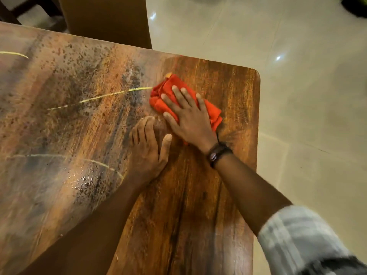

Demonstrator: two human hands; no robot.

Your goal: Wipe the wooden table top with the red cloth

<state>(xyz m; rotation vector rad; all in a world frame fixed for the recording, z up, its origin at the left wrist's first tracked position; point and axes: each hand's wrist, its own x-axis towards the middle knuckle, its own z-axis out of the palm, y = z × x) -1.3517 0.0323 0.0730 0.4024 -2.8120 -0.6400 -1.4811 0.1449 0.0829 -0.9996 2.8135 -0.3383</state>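
The wooden table top [198,205] fills most of the view, with its rounded far right corner near the top right. A bunched red cloth [162,94] lies near that corner. My right hand [188,118] presses flat on the cloth with fingers spread, a dark band on the wrist. My left hand [148,147] rests flat on the bare wood just left of and nearer than the cloth, holding nothing. The left part of the table top looks dull, speckled and wet with pale streaks; the right strip looks darker and cleaner.
A brown chair back [107,18] stands against the table's far edge. Pale tiled floor [307,96] lies beyond the table's right edge. Dark chair legs [12,8] show at the top left.
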